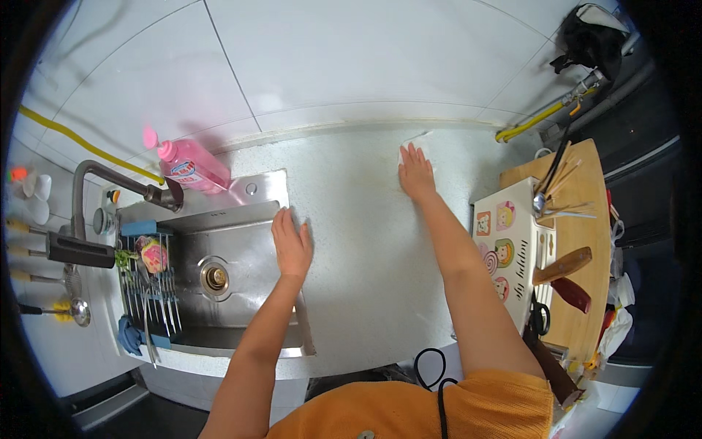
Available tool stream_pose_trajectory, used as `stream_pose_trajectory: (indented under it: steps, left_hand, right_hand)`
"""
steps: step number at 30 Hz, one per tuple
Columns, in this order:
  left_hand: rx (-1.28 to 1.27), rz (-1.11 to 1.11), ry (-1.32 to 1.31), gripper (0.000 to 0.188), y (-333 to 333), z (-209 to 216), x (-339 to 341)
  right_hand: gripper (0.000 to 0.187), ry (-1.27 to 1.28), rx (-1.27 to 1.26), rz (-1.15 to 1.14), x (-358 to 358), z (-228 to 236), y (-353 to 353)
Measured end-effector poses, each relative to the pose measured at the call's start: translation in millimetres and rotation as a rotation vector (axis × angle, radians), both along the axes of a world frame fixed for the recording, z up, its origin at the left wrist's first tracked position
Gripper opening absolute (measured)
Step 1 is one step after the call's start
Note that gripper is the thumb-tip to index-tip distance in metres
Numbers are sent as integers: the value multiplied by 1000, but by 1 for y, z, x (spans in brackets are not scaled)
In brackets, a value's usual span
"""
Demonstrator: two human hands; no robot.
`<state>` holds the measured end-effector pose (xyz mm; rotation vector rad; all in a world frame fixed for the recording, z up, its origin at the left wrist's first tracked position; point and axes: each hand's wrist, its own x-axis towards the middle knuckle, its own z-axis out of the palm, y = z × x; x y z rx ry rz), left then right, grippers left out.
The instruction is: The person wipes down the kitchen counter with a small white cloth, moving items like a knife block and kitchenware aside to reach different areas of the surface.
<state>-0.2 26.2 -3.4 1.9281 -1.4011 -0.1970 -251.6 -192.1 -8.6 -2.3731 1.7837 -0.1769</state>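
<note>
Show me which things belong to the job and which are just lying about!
Seems part of the job:
right hand, flat on the
white wipe
countertop underneath

Just about:
pink bottle behind the sink
black-handled scissors
ladle at far left

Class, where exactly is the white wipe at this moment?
In the head view, the white wipe lies right of the sink, partly under the right hand, toward the back of the counter.

Passage is left open across the counter (358,256), blocked by the tap (162,195) leftward and knife holder (521,219) rightward
</note>
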Motion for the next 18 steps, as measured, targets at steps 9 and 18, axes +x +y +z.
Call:
stream_pose_trajectory:
  steps: [9,18]
  left_hand:
    - [30,37,30,44,-3,-1,-4]
    - [-11,27,19,44,-4,-3,-1]
  right_hand:
    - [49,80,-20,222,49,-17,28]
    - [49,-151,-20,555,96,11,96]
